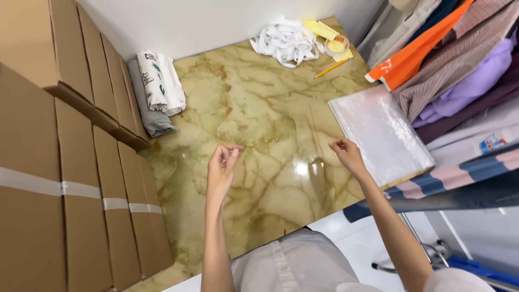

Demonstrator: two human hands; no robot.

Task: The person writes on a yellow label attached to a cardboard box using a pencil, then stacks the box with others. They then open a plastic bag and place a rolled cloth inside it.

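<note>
My left hand (223, 165) hovers over the middle of the yellow-green marble table (259, 103), thumb and fingers pinched together. My right hand (347, 154) is pinched the same way, close to the left edge of a stack of clear plastic bags (381, 132). A thin, nearly invisible clear plastic sheet or bag (316, 173) seems to hang between the two hands; only faint edges and a glare show it, so its shape is hard to tell.
Folded printed white cloth (161, 81) lies on grey cloth (147, 116) at the table's left. A heap of white straps (286, 40), yellow items (324, 30) and a pencil (331, 68) lie at the back. Cardboard boxes (65, 162) stand left, hanging clothes (459, 59) right.
</note>
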